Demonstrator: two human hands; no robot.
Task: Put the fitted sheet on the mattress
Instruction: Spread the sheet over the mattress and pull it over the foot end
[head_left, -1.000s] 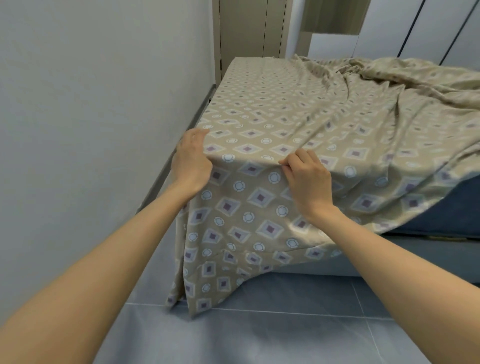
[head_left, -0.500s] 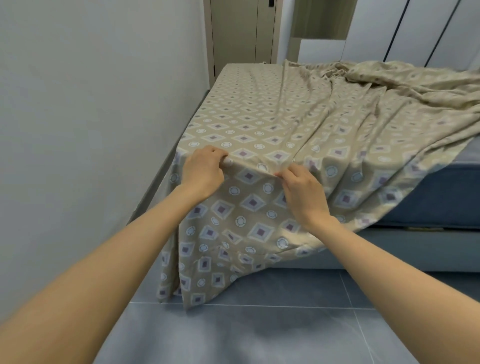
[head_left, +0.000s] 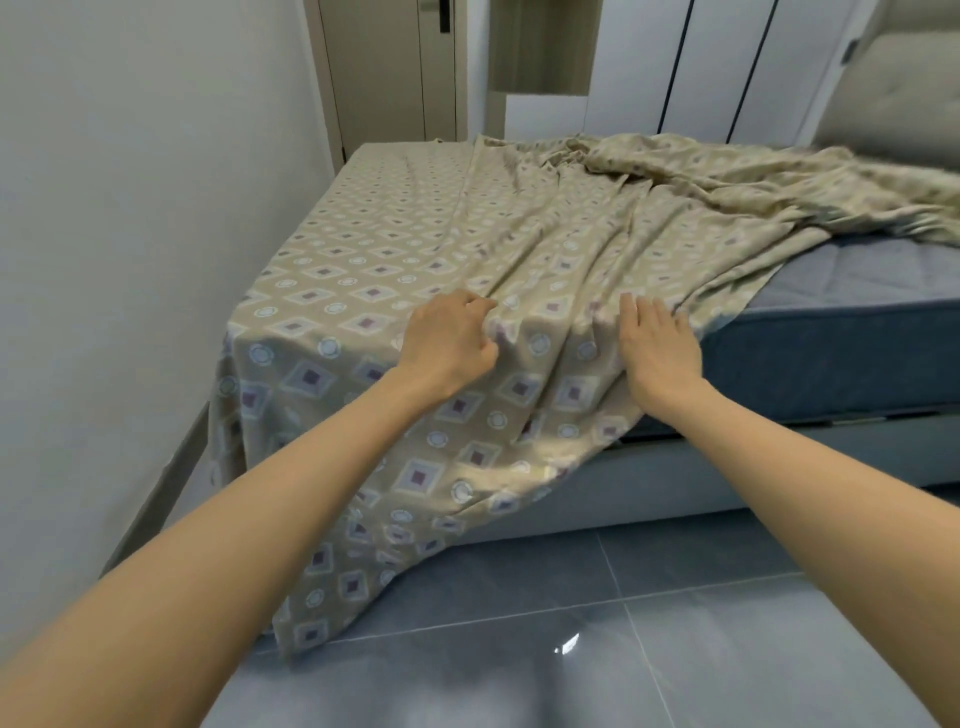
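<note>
A beige fitted sheet (head_left: 415, 270) printed with diamonds and rings lies over the left part of a blue mattress (head_left: 831, 353). It is fairly flat along the wall side, creased into long folds toward the middle, and bunched in a heap at the far right. Its near edge hangs over the foot of the bed down to the grey tiled floor (head_left: 675, 649). The right part of the mattress is bare. The left hand (head_left: 449, 340) is clenched on a fold of the sheet at the mattress edge. The right hand (head_left: 657, 348) is released, fingers straight, palm resting flat on the cloth just beside the bare mattress. A pale wall (head_left: 130, 234) runs close along the bed's left side. Beyond the bed stand a door (head_left: 389, 73) and white wardrobe panels (head_left: 727, 67); a padded headboard (head_left: 898, 98) shows at the upper right.
</note>
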